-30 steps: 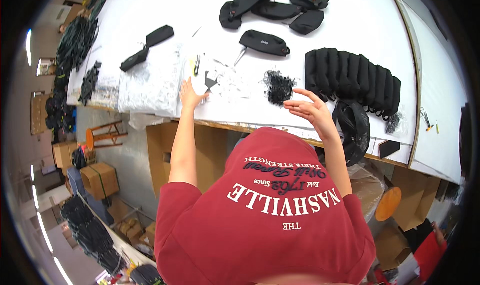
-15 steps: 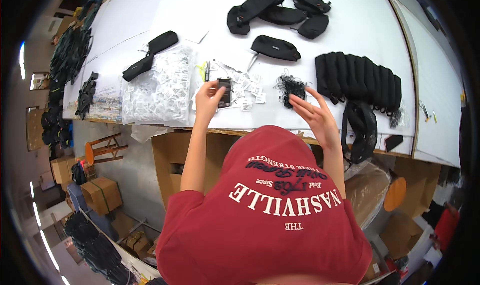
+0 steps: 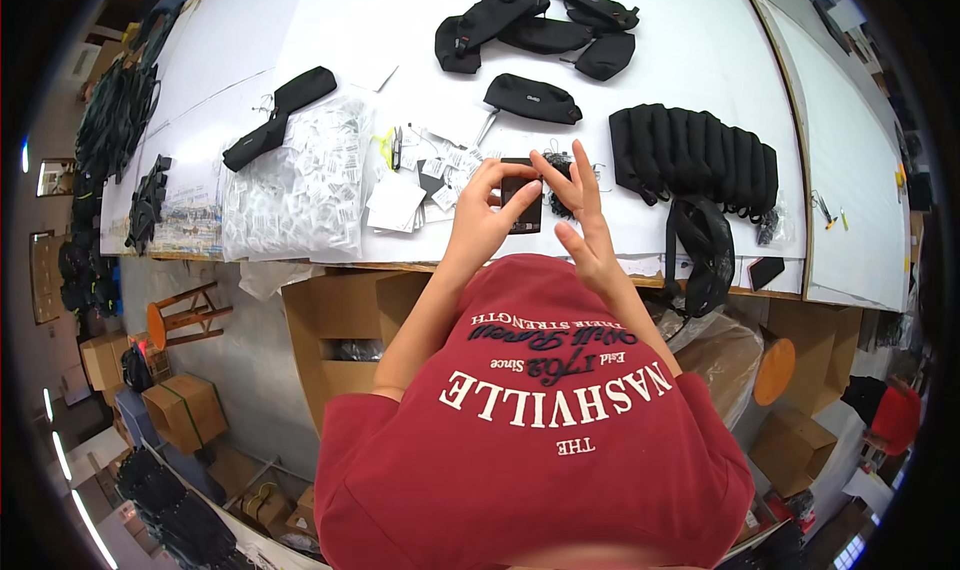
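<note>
left hand (image 3: 485, 220) now carrying a pinched black card (image 3: 527, 221) rightward from white tags (image 3: 397, 202), right hand (image 3: 592, 245) spreading its fingers alongside, partly hiding black strings (image 3: 557, 207), black pouches (image 3: 690, 155) lying nearby

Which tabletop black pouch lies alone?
The single pouch between the heap and the right hand; others are grouped in that heap, the row at right and the pair at left.
</note>
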A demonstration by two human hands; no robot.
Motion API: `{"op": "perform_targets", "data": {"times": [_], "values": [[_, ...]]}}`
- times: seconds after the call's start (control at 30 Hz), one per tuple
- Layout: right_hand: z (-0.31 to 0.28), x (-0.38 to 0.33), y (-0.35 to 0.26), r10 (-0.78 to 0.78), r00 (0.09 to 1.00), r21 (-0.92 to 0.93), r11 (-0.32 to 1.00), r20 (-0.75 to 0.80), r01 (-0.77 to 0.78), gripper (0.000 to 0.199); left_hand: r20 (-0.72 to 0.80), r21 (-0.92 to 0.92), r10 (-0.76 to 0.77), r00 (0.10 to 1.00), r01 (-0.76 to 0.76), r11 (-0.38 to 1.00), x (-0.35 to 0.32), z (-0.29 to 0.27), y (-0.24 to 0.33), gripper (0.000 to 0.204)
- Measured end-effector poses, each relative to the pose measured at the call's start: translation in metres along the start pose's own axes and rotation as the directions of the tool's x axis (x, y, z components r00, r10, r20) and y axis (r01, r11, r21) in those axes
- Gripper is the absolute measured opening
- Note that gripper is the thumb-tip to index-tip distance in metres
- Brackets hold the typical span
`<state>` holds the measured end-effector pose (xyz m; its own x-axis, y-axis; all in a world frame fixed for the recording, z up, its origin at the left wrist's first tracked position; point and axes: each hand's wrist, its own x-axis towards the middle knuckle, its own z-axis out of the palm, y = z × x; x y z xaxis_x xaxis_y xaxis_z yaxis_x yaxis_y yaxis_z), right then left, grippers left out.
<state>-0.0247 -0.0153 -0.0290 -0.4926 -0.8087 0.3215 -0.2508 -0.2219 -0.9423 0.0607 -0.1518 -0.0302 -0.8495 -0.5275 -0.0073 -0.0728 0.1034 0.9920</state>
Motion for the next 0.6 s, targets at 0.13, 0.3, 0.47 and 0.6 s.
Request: {"op": "perform_targets", "data": {"times": [0.13,0.3,0.47,0.6], "values": [[0.001,-0.005,0.014,-0.028,0.999,-0.186,0.982,0.043,0.036,0.08,-0.04,0.033,0.014,0.999,-0.013,0.999,0.002,0.002,-0.011,0.017],[-0.002,0.002,0.008,-0.073,0.993,-0.36,0.927,0.089,0.1,0.079,-0.041,-0.022,-0.029,0.999,0.028,0.999,0.009,0.001,-0.025,0.017],[-0.001,0.004,0.007,-0.027,0.997,-0.397,0.916,0.073,0.053,0.068,-0.051,-0.019,-0.017,0.999,0.016,1.0,0.01,0.002,-0.03,0.014],[0.001,-0.003,0.013,0.082,0.991,-0.317,0.942,-0.106,-0.112,0.047,-0.046,0.095,0.064,0.997,-0.059,0.994,0.002,0.005,-0.028,0.012]]}}
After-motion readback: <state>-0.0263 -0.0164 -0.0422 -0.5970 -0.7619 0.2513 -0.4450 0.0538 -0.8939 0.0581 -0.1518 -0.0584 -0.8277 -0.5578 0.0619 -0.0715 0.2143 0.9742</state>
